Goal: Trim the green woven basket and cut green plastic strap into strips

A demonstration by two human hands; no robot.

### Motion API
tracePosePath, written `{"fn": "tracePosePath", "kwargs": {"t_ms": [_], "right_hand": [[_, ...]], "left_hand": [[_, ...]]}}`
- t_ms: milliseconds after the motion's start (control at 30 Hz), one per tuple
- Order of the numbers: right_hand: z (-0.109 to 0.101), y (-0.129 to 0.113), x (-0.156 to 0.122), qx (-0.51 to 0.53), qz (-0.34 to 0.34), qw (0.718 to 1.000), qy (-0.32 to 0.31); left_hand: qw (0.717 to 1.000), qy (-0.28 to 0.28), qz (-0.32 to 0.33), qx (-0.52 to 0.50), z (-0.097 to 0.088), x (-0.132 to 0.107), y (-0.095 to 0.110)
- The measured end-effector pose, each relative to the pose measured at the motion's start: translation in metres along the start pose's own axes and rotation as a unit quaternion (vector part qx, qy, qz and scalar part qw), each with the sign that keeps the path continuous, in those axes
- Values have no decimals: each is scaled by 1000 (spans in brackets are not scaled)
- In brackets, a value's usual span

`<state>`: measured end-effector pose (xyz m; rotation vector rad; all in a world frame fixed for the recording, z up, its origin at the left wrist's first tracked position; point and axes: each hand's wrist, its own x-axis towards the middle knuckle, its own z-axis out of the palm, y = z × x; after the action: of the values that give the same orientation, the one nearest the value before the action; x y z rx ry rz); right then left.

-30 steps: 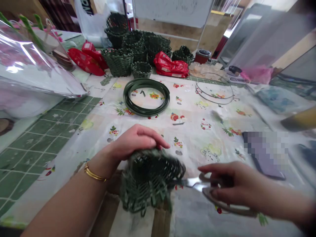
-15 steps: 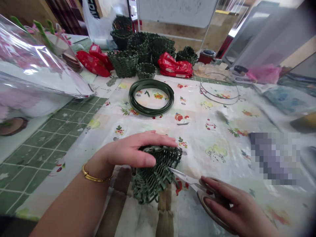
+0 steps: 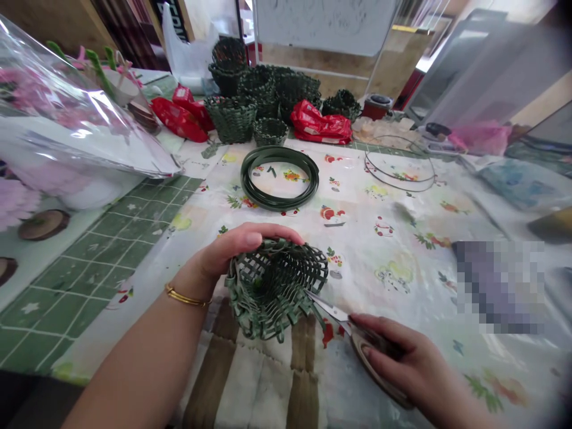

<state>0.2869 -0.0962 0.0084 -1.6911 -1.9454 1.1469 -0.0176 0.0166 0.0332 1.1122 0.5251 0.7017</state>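
A small dark green woven basket (image 3: 263, 310) lies tilted near the table's front edge, its opening turned toward me. My left hand (image 3: 236, 244) grips its far left rim, thumb on top and the other fingers behind the weave. In my right hand (image 3: 402, 357) is a pair of scissors (image 3: 333, 311), fingers through the brown handles. The blade tips touch the basket's right rim beside a loose strip end; whether they are cutting it I cannot tell.
Beyond the basket lies a coil of green strip (image 3: 250, 185), with thin wire hoops (image 3: 402, 187) to its right. Several finished woven baskets (image 3: 232, 119) and red packets (image 3: 319, 125) line the back. A clear-wrapped bouquet (image 3: 89, 131) stands at left.
The basket has been turned so more of its inside shows. My left hand has shifted back along its rim, thumb drawn away. The scissors stay at the right rim, slightly higher.
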Motion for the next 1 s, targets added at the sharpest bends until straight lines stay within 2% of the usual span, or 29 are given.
{"fn": "tracePosePath", "kwargs": {"t_ms": [100, 167, 267, 400, 500, 567, 633, 700, 833, 900, 1000], "right_hand": [[5, -2, 4, 43, 42, 998, 7], [9, 0, 5, 6, 22, 999, 42], [13, 7, 9, -124, -82, 985, 85], [11, 11, 15, -290, -248, 919, 102], [9, 9, 23, -361, -295, 882, 70], [6, 7, 29, -379, -307, 872, 40], [3, 5, 36, -368, -299, 880, 8], [-4, 2, 46, -321, -282, 903, -36], [-23, 2, 67, -150, -244, 949, -135], [-30, 4, 77, -61, -213, 959, -177], [-36, 9, 90, 18, -177, 957, -229]], "left_hand": [[1000, 3, 2, -26, 1, 0, -1], [999, -1, 8, -35, 0, 0, -1], [1000, -12, -2, -21, -4, 2, -2], [999, -34, -20, -14, -8, 5, -4], [999, -39, -2, 5, -7, 6, -5], [999, -40, 6, 26, -5, 6, -5], [998, -36, 5, 47, -4, 7, -4], [998, -30, 5, 59, -4, 8, -4], [999, -21, 5, 43, -7, 7, -3], [999, -19, -1, 36, -8, 7, -3], [999, -12, -3, 44, -7, 7, -2]]}}
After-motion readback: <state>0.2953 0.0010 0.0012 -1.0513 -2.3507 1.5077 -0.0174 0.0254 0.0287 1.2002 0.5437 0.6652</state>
